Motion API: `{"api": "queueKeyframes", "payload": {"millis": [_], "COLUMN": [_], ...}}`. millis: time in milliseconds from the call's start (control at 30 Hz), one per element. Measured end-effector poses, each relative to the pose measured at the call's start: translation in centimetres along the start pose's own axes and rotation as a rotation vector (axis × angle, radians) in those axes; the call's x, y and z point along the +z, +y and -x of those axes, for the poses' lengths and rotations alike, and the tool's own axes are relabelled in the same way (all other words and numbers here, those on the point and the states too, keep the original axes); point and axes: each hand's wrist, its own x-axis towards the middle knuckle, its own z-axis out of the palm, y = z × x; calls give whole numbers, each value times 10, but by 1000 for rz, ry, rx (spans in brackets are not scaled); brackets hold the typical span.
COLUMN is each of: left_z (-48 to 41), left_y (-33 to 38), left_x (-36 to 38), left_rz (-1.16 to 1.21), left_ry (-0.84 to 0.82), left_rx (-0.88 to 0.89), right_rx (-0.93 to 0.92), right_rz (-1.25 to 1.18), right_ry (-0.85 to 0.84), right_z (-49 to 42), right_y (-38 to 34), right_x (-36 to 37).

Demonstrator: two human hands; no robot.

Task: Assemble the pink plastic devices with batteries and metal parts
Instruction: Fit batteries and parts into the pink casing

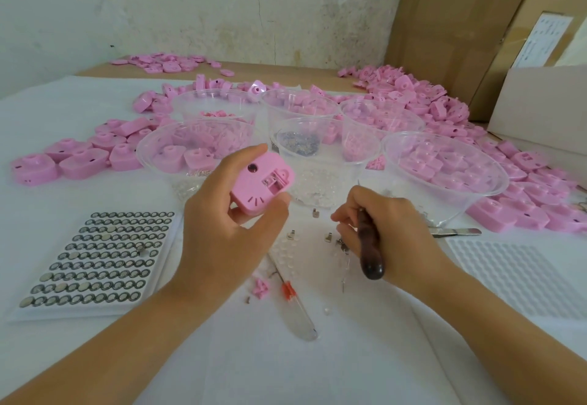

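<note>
Gripping the pink device (260, 185) above the counter (79, 112) in the left hand (222, 229), right hand (390, 226) clamped on a dark-handled tool (371, 264), probably best keeping the open bay upward and picking one metal clip (291, 234) cleanly.

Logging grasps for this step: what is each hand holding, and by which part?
The left hand grips a pink device by its opposite edges. The right hand grips a dark-handled tool around its handle.

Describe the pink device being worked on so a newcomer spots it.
Over the white table, just before the clear bowls, the left hand holds one pink device. Unlike the piled ones, it is lifted and shows an open compartment.
</note>
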Motion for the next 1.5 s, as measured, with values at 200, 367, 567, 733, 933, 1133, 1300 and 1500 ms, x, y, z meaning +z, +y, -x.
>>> {"api": "queueKeyframes", "payload": {"millis": [200, 367, 567, 733, 933, 1133, 1300, 1500], "left_z": [-10, -13, -12, -9, -9, -5, 0, 2], "left_y": [2, 0, -1, -3, -4, -3, 3, -1], "left_x": [-14, -19, -19, -17, -13, -10, -5, -2], "left_rz": [-11, -96, -157, -176, -197, -226, -111, 6], "left_ry": [71, 81, 43, 2, -31, -101, -186, -298], "left_rx": [42, 106, 172, 192, 209, 161, -31, -135], "right_rx": [-347, -458, -432, -212, -231, -247, -343, -362], "right_rz": [43, 133, 171, -60, -179, -276, -278, -285], "right_ry": [-145, -230, -203, -287, -171, 109, 246, 244], "right_z": [10, 16, 20, 15, 13, 6, 9, 12], "right_y": [-16, -23, -24, -23, -17, -16, -24, -27], "right_x": [20, 47, 51, 52, 48, 32, 21, 19]}}
